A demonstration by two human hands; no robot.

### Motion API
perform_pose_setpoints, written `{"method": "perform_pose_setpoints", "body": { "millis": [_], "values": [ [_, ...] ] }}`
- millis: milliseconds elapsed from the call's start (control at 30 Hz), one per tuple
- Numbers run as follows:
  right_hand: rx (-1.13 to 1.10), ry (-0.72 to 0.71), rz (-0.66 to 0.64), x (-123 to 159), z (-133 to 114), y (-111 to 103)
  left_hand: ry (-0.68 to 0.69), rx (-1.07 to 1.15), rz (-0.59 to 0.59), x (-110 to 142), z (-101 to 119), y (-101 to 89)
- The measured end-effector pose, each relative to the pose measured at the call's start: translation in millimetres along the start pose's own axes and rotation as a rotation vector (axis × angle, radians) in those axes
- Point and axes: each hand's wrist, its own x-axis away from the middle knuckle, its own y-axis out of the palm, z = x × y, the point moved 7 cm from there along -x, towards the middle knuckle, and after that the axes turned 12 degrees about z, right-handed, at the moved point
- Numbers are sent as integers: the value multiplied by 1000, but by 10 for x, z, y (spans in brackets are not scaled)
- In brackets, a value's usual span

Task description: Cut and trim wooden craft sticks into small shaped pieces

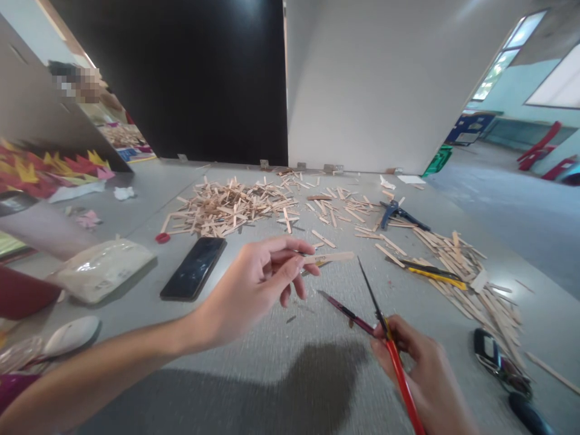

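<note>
My left hand (272, 269) is raised over the middle of the table, thumb and fingers closed on a flat, pale wooden craft stick (335, 257) that points to the right. Dark marks show on the stick near my fingertips. In my right hand (421, 368), lower right, is a pair of scissors (399, 374) with red and yellow handles. Their two dark, pointed blades stand apart, facing the stick without touching it. Part of the handles is hidden by my fingers. Behind my left hand lies a big heap of short craft stick pieces (231, 205).
A phone (194, 269), a plastic packet (109, 266) and a white mouse (71, 335) lie leftward. Blue-handled pliers (393, 212), a yellow cutter knife (435, 275), more sticks (453, 254) and keys (498, 362) are rightward. Tall panels (362, 90) stand behind; a person is beyond, far left.
</note>
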Motion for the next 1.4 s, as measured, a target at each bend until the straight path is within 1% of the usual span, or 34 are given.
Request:
{"method": "perform_pose_setpoints", "body": {
  "millis": [133,300,400,500,567,667,700,767,833,933,1000,1100,1200,1333,1400],
  "values": [
    [35,-29,13,-23,50,-3,-22,-4,-11,0,-6,0],
    [98,-11,5,-152,59,-9,-41,-3,-33,2,-5,-28],
    [118,-2,48,-209,43,-43,-51,115,-68,-7,-37,7],
    [101,-15,44,-211,31,-34,-111,297,-130,-24,-121,98],
    [84,-26,21,-190,41,-11,-187,355,-89,-57,-213,111],
    [55,-43,-27,-152,73,28,-319,386,55,-107,-355,66],
    [45,-49,-52,-140,82,45,-349,390,80,-115,-385,60],
    [33,-58,-94,-124,90,69,-356,376,77,-125,-402,72],
    [35,-65,-116,-118,76,79,-294,330,42,-126,-377,94],
    [50,-70,-95,-127,20,66,-145,248,9,-114,-312,110],
    [57,-74,-81,-130,-19,62,-87,192,-55,-95,-295,148],
    [56,-85,-86,-124,-38,72,-87,128,-177,-62,-317,203],
    [49,-101,-96,-115,-24,71,-102,72,-252,-35,-324,194],
    [37,-131,-110,-99,-41,48,-126,19,-390,56,-273,184],
    [7,-131,-127,-78,-70,43,-136,7,-407,101,-231,162]
  ]
}}
